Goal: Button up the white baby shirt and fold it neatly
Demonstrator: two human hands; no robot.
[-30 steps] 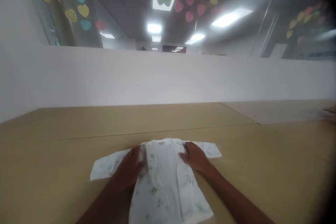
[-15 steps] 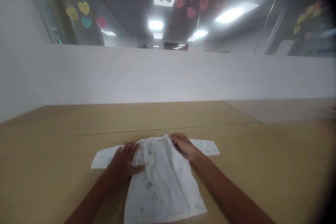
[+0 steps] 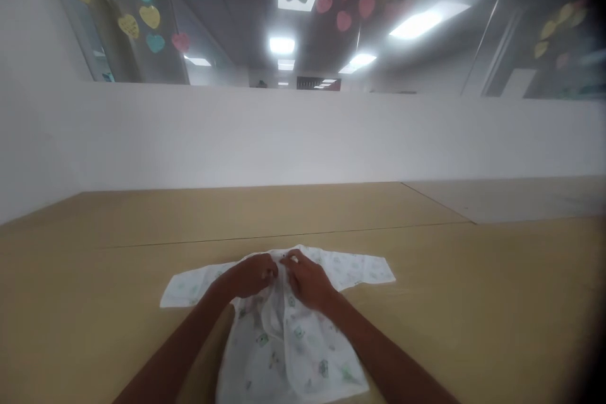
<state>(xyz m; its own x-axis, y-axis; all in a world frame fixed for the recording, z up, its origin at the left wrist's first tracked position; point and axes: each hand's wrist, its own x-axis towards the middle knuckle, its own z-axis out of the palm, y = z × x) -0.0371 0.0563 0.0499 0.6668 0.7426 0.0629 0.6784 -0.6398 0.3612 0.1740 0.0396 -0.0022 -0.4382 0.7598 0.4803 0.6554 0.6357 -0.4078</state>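
The shirt (image 3: 293, 353) lies front-up at the lower middle of the frame, flat on the worktop (image 3: 473, 303). Its neck points away from the person and its hem runs towards the bottom edge. Both sleeves are spread out sideways, one to the left (image 3: 189, 287) and one to the right (image 3: 364, 270), so the cloth rests fully on the board and needs no lifting.

The left hand (image 3: 250, 276) and right hand (image 3: 307, 279) meet knuckle to knuckle at the neckline. Each is curled nearly closed, with fingertips pinching the cloth where the two front flaps join. That looks to me like a hold for fine work at the opening, though the exact spot between the fingers is hidden.

The fabric is thin, soft and white with small green prints, and it is creased down the front. The worktop is smooth, matt, tan board with a seam across it. Behind it stands a plain white partition (image 3: 303, 136), and paper hearts (image 3: 142, 16) hang at the upper left.
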